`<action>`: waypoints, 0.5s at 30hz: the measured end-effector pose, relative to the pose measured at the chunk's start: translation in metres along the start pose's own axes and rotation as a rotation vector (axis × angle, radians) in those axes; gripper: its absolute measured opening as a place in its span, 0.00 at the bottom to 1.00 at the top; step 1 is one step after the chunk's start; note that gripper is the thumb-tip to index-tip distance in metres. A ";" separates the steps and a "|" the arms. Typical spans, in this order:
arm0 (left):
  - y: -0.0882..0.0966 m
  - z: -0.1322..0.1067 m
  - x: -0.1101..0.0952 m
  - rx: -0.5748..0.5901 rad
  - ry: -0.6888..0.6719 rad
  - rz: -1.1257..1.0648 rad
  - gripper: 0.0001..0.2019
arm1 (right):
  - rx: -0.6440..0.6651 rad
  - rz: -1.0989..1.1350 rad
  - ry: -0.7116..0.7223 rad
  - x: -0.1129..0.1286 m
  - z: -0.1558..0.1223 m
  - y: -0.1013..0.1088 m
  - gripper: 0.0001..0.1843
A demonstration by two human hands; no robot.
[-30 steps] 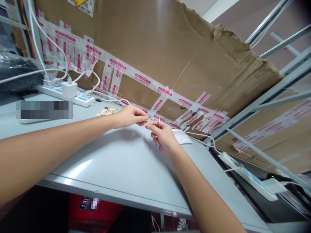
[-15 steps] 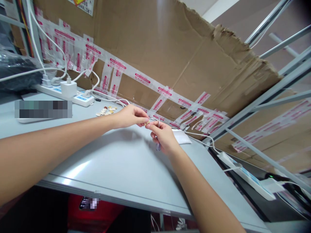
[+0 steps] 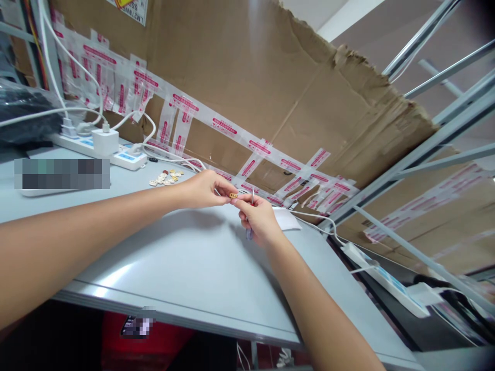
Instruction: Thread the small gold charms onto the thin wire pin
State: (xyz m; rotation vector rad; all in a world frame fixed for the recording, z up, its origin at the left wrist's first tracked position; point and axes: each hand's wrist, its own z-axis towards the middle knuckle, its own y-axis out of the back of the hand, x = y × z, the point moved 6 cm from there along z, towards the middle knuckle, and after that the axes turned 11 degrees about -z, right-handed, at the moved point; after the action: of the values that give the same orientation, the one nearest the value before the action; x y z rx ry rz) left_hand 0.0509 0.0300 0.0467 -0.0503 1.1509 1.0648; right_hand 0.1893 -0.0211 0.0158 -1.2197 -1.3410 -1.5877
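My left hand (image 3: pixel 204 188) pinches a small gold-coloured piece (image 3: pixel 232 195) at its fingertips, above the far part of the grey table (image 3: pixel 193 268). My right hand (image 3: pixel 258 219) is closed round a thin tool with a metal tip and a purple handle (image 3: pixel 250 233); its thumb and forefinger meet the small piece too. The two hands touch at the fingertips. A little heap of similar small pieces (image 3: pixel 166 178) lies on the table behind my left wrist.
A torn cardboard sheet (image 3: pixel 247 77) with red-printed tape strips stands behind the table. A white power strip (image 3: pixel 96 147) with plugs and cables lies at the back left, another power strip (image 3: pixel 386 281) at the right. A white pad (image 3: pixel 286 219) lies near my right hand. Metal rack bars cross on the right.
The hands stay together at the fingertips; the small piece now shows more plainly between them. The view has shifted slightly.
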 end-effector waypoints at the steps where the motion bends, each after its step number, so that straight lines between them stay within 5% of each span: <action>1: 0.000 0.000 0.000 -0.002 -0.004 0.013 0.17 | -0.004 0.006 0.000 0.000 0.000 0.000 0.19; 15: 0.002 0.001 -0.004 -0.002 -0.093 0.128 0.16 | 0.001 0.027 0.005 0.002 0.000 0.000 0.20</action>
State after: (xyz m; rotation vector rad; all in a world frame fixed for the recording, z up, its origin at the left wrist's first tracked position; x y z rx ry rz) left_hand 0.0499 0.0289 0.0506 0.0714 1.0801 1.1701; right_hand 0.1883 -0.0213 0.0181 -1.2277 -1.3172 -1.5701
